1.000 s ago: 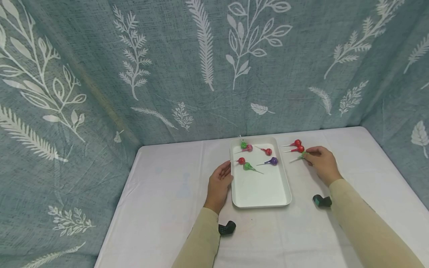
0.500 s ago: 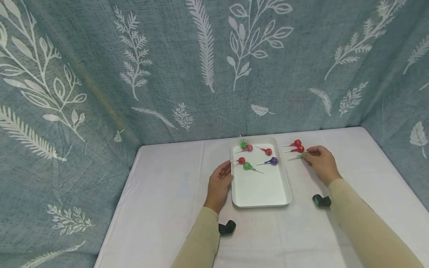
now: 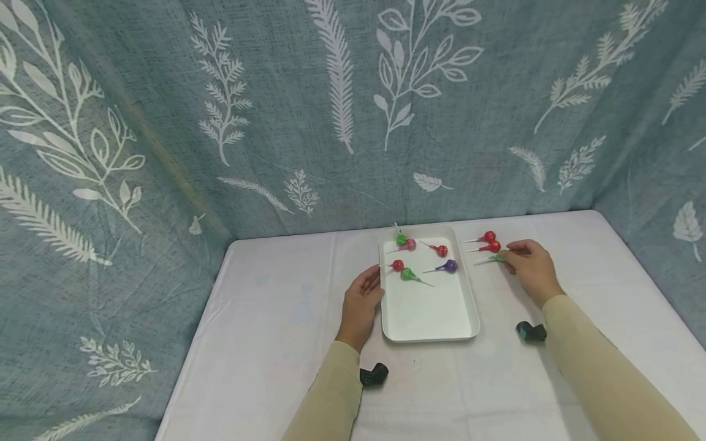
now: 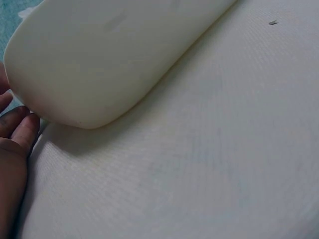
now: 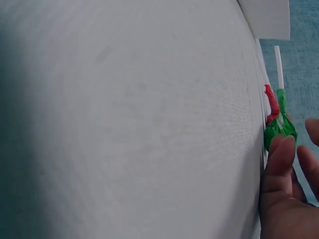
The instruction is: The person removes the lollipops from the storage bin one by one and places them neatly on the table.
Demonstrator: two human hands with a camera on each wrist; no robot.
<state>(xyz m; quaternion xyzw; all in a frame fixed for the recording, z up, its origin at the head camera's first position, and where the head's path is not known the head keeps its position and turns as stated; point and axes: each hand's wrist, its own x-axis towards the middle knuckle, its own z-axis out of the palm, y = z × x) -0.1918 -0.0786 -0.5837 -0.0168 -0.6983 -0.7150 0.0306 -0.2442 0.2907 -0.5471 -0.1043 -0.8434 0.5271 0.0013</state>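
My right hand (image 3: 531, 269) pinches the head of a green-wrapped lollipop (image 3: 497, 258) right of the tray. In the right wrist view the thumb presses on the green head, and the white stick (image 5: 279, 67) points away. Just behind it lie two red lollipops (image 3: 493, 246), their sticks pointing left like the green one's. The left hand (image 3: 357, 309) rests its loosely extended fingers against the left wall of a white tray (image 3: 430, 315). In the left wrist view its fingers (image 4: 25, 130) touch the tray's edge; part of the hand is out of frame.
Inside the tray's far half lie several lollipops: a purple one (image 3: 451, 266), a green one (image 3: 407, 274), a pink one (image 3: 410, 244) and red ones. The table has a white cloth (image 3: 276, 343). A blue-grey leaf-patterned curtain (image 3: 265, 110) hangs behind and at the sides.
The green lollipop has turned slightly in my right fingers, so its stick now lies nearer to parallel with the red lollipops' sticks. The left hand and the tray have stayed put.
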